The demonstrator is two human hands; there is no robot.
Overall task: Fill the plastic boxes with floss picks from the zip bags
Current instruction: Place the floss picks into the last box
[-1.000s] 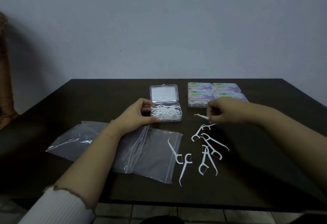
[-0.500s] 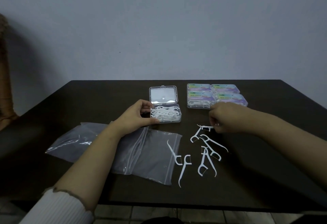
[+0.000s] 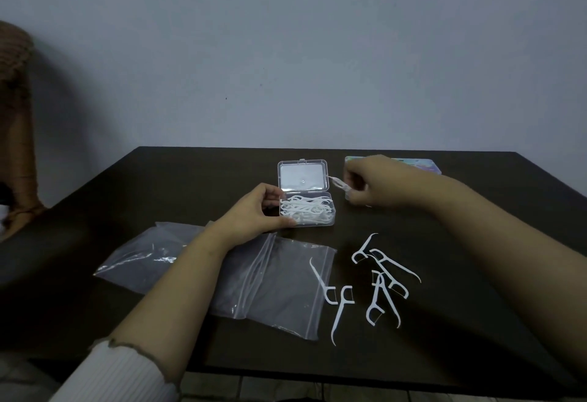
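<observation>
Pinching one white floss pick (image 3: 338,183) between fingertips, the right hand (image 3: 378,184) hovers just to the right of the open clear plastic box (image 3: 306,211), with the pick's thin end pointing toward the box's raised lid (image 3: 302,176). The left hand (image 3: 254,215) grips the box's left end, thumb along the near wall and fingers at the far corner, steadying it on the dark worktop (image 3: 190,185). The box already holds a loose tangle of white picks that reaches close to its rim. Behind the right hand, closed boxes with coloured labels (image 3: 425,164) show only in part. Nearer the person, several loose floss picks (image 3: 381,277) lie scattered and partly crossed on the worktop, two of them right at the edge of an empty-looking zip bag (image 3: 279,287) that lies flat, overlapping a second bag (image 3: 149,252) to its left. The main risk, as I judge it, is that the pick snags on the heap or lands across the rim, so it springs out or later keeps the lid from shutting. The crossed picks could also hook one another when lifted, dragging an extra one off toward the worktop's edge.
</observation>
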